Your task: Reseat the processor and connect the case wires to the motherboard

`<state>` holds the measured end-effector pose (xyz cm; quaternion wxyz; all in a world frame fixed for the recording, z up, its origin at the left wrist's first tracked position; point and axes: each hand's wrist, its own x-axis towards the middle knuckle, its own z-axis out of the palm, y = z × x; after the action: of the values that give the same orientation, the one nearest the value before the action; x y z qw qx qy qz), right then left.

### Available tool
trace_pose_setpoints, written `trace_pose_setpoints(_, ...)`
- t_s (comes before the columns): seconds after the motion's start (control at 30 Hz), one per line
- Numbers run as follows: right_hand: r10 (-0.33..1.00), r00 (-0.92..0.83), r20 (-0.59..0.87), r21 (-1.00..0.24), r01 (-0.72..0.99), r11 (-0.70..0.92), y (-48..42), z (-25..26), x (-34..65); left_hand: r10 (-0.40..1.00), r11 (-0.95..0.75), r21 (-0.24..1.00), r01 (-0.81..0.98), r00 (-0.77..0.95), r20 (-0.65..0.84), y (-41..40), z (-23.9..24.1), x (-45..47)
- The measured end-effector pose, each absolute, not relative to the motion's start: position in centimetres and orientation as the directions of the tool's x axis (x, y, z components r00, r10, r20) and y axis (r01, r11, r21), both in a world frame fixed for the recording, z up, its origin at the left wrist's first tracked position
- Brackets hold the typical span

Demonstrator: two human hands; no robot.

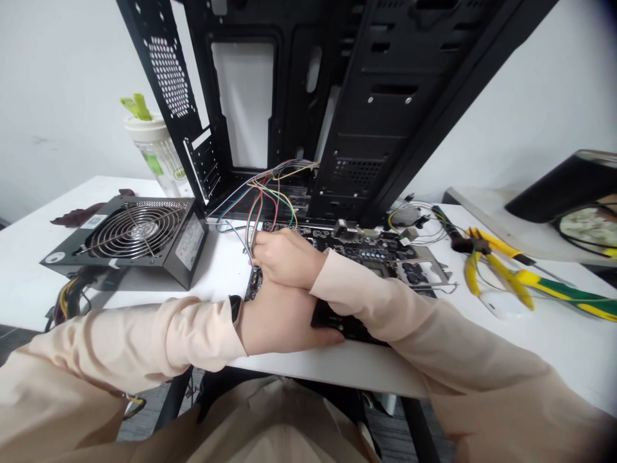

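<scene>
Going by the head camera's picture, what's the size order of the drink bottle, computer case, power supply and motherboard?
1. Computer case, by far
2. Power supply and motherboard: unsure which looks larger, since the motherboard is partly covered
3. Drink bottle

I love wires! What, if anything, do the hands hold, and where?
The right hand seems to pinch wires near their lower ends; left hand is at the board, its grip unclear.
</scene>
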<state>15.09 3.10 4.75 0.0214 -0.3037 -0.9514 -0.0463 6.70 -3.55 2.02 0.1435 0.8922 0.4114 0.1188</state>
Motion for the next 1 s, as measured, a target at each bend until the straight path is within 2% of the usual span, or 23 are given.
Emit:
trace_pose_setpoints(0.27, 0.585, -0.806, 0.086, 0.036, 0.59, 0.807, 3.2, 4.6, 15.1, 0.75, -0.65, 0.346, 0.676, 0.645, 0.149, -3.6, 1.7, 6.6)
trace_pose_setpoints(0.5, 0.67, -0.732, 0.126, -0.118, 0.659, 0.743, 3.7, 4.5, 15.0, 0.745, -0.659, 0.309, 0.686, 0.652, 0.142, -3.4, 1.9, 6.7)
trace_pose_setpoints(0.7, 0.635, -0.756, 0.157, -0.164, 0.614, 0.772, 4.1, 5.0, 15.1, 0.689, -0.724, 0.183, 0.665, 0.71, 0.144, -5.3, 3.2, 6.0)
trace_pose_setpoints(0.8, 0.614, -0.775, 0.15, -0.17, 0.591, 0.788, 4.2, 5.2, 15.2, 0.613, -0.78, 0.284, 0.558, 0.773, 0.165, -7.0, 4.3, 4.1)
trace_pose_setpoints(0.9, 0.646, -0.75, 0.14, -0.185, 0.621, 0.762, 3.8, 5.1, 15.3, 0.771, -0.621, 0.451, 0.64, 0.603, 0.205, -7.7, 4.6, 1.4)
trace_pose_setpoints(1.0, 0.73, -0.67, 0.137, -0.185, 0.706, 0.683, 2.9, 4.8, 15.1, 0.91, -0.415, 0.473, 0.777, 0.355, 0.215, -7.0, 3.8, -0.9)
